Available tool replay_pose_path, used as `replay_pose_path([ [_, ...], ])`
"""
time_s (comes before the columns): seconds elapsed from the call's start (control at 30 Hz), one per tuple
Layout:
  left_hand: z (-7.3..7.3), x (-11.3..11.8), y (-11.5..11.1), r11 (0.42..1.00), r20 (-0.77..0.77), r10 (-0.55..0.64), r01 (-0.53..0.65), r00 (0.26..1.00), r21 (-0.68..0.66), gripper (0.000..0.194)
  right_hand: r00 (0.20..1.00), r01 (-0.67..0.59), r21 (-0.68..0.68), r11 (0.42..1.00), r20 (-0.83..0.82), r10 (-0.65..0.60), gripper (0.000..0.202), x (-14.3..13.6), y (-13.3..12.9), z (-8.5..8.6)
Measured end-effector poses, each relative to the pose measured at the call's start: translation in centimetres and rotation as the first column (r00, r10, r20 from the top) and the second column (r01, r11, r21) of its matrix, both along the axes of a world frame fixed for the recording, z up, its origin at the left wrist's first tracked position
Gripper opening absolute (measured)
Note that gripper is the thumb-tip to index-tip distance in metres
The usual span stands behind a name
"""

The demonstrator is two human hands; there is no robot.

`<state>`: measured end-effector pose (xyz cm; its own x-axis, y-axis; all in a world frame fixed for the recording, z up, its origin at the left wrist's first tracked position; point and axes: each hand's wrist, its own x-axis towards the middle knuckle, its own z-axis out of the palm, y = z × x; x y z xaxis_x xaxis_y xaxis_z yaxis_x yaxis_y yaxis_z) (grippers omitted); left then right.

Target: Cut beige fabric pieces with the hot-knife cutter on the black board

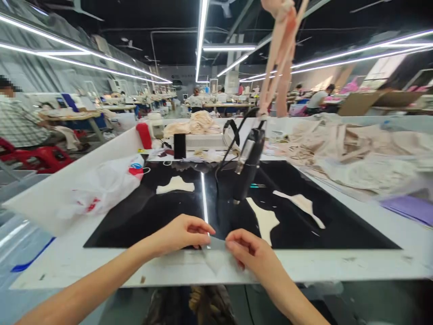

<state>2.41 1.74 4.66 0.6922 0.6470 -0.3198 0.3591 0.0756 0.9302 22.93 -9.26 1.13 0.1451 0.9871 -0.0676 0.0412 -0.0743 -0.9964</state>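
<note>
Over the front edge of the black mat, a thin, pale see-through piece (215, 253) is stretched between my two hands. My left hand (184, 232) pinches its left side with thumb and forefinger. On the right side my right hand (252, 250) has its fingertips closed on it. Just beyond my right hand lies a cream cut fabric piece (265, 219), partly hidden by that hand. Another cream piece (176, 184) lies farther back on the left, and a narrower one (302, 205) on the right. A black corded tool (249, 164) hangs above the mat.
The black mat (135, 225) covers the middle of the white table (321, 266). Teal-handled snips (257, 185) lie behind the hanging tool. A white plastic bag (101, 185) is at left, beige garments (355, 149) at right. A seated person (23, 117) is beyond the left.
</note>
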Motion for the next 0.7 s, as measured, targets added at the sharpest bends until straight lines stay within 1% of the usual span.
replay_pose_path([
  [0.13,0.3,-1.1,-0.1,0.999,0.027,-0.025,0.024,0.999,0.024,0.034,0.998,-0.053,-0.046,0.998,0.024,0.054,0.041,-0.4,0.1,0.0],
  [0.3,0.9,-1.7,0.1,0.999,0.022,0.027,-0.028,0.999,0.041,0.034,0.996,-0.067,-0.053,0.996,0.054,0.07,0.042,-0.5,0.5,0.5],
  [0.43,1.3,-2.4,0.5,0.997,-0.005,0.051,-0.05,0.999,0.06,0.037,0.998,-0.058,-0.066,0.996,0.005,0.059,0.043,-0.5,0.9,1.1],
  [0.57,1.6,-3.0,0.9,0.996,-0.048,0.074,-0.072,0.996,0.057,0.041,0.998,-0.041,-0.094,0.995,-0.047,0.037,0.049,-1.0,0.9,1.5],
  [0.7,1.6,-3.5,1.2,0.993,-0.062,0.102,-0.098,0.993,0.06,0.039,0.993,-0.05,-0.106,0.993,-0.11,0.038,0.051,-1.7,0.9,1.7],
])
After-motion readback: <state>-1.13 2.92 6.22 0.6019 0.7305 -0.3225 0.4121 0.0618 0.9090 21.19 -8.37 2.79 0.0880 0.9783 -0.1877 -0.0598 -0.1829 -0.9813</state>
